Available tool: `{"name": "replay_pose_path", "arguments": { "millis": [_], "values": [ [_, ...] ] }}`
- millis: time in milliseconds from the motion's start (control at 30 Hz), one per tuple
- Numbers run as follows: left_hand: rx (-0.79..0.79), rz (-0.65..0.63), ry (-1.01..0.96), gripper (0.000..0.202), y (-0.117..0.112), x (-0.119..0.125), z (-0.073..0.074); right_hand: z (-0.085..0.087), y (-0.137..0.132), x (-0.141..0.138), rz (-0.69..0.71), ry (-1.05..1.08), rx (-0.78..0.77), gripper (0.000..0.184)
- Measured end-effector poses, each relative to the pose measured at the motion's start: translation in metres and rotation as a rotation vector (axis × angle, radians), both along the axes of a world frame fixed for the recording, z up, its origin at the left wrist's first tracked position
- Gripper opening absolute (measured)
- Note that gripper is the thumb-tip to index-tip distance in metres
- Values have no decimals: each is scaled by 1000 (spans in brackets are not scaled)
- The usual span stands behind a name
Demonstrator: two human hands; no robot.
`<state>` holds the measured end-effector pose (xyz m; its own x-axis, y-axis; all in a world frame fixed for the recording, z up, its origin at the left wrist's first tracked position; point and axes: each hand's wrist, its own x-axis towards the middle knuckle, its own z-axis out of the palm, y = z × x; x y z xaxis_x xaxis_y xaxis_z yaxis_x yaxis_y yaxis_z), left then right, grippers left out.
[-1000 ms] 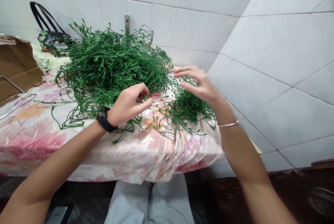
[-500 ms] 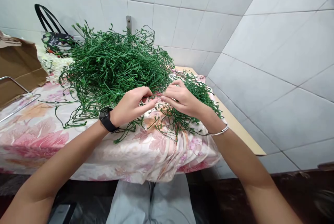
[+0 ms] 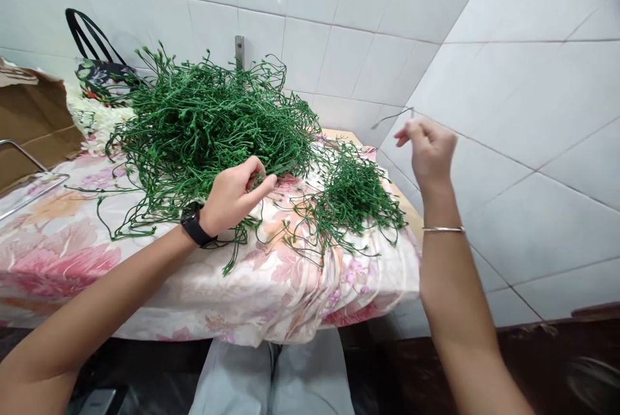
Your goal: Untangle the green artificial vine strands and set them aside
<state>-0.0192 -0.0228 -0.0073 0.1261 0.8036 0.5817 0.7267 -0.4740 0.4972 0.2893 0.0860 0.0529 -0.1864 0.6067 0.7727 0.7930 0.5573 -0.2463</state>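
A large tangled heap of green artificial stems (image 3: 217, 118) with small budded tips covers the back of the table. To its right lies a smaller pile of the same stems (image 3: 353, 189). My left hand (image 3: 235, 192), with a black watch at the wrist, is at the front edge of the large heap. Its fingers are loosely curled, the thumb stands apart, and nothing shows between them. Raised above and right of the small pile, my right hand (image 3: 433, 150) is closed. A thin green stem (image 3: 391, 117) sticks out from its fingertips to the left, slightly blurred.
A flowered cloth (image 3: 159, 299) covers the table. White artificial flowers (image 3: 104, 121), a cardboard box (image 3: 36, 121), a metal wire frame (image 3: 36, 195) and a dark floral bag (image 3: 101, 76) are at the left. Tiled walls (image 3: 523, 99) stand behind and to the right.
My right hand has moved up and to the right, away from my left hand, taking a stem with it. The small pile is uncovered. My left hand has shifted slightly left.
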Motion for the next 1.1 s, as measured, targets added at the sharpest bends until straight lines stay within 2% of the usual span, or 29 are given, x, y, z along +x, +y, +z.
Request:
{"name": "replay_pose_path", "arguments": {
  "millis": [100,167,333,500,567,700,800,933,1100],
  "values": [
    [7,-119,-40,18,2,-1,0,-3,0,-1,75,-56,-117,30],
    [16,-165,-97,18,2,-1,-1,-8,-2,-11,95,-174,-152,28],
    [37,-172,-137,18,0,-1,1,-18,-3,-24,70,-297,-101,35],
    [24,-206,-130,13,-1,-2,3,-19,-8,-36,35,-327,15,32],
    [27,-226,-115,8,-1,-2,3,-17,-17,-49,129,-278,25,28],
    [17,-203,-86,7,-1,-1,3,-20,-50,-87,494,-280,-37,24],
    [17,-191,-75,9,-1,1,2,-33,-72,-114,594,-426,-8,33],
    [1,-208,-49,13,0,2,1,-49,-81,-129,545,-634,153,23],
    [-66,-217,11,18,-1,7,1,-41,-70,-118,332,-643,224,29]
  ]
}}
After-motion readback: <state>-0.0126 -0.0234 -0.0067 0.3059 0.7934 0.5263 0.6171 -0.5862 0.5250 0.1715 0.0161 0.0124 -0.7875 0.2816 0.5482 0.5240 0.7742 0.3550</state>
